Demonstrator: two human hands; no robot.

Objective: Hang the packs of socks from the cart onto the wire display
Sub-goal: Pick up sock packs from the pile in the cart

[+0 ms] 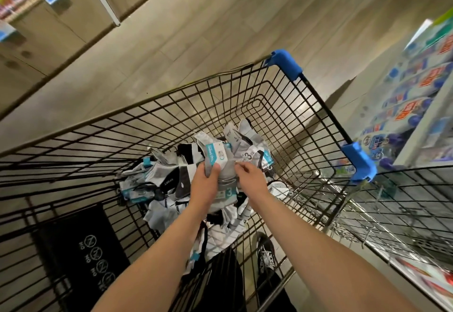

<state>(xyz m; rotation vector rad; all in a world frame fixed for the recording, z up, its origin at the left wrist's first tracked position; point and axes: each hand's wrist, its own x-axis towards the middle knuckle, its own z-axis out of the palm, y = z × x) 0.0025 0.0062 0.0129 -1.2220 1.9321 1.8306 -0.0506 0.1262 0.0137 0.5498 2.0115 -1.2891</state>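
Note:
A black wire shopping cart [247, 78] with blue corner guards holds a heap of sock packs [169, 172] in grey, white and black with teal-and-white labels. My left hand [206, 179] grips a grey pack of socks [220, 162] by its label end, lifted just above the heap. My right hand [250, 176] is beside it, its fingertips pinching the same grey pack from the right side. A black wire display panel [414, 203] stands at the right, just past the cart's corner, with metal hooks low on it.
Shelves of blue and white packaged goods [416, 100] rise at the right behind the wire panel. A wooden floor lies ahead, with more shelving at the far upper left. My black shoe [267, 255] shows under the cart's near edge.

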